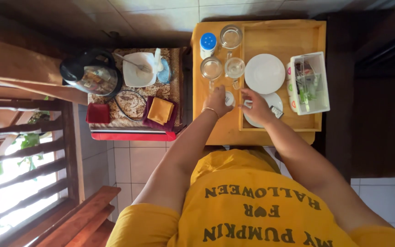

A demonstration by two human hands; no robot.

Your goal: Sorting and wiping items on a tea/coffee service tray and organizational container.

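we see both hands over the yellow counter (pixel 216 132). the left hand (pixel 217 101) curls around a small glass (pixel 229 98), which stands near the counter's middle, just left of the wooden tray (pixel 282 39). the right hand (pixel 257 107) rests with loosely spread fingers on a white plate (pixel 275 98) in the tray; we cannot tell whether it grips anything. two empty glasses (pixel 211 68) stand just beyond.

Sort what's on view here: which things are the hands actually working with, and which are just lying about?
In hand:
left hand on a small glass
right hand over a lower white plate

Lying about:
three empty glasses
upper white plate
blue-lidded shaker
white caddy
kettle
folded cloths
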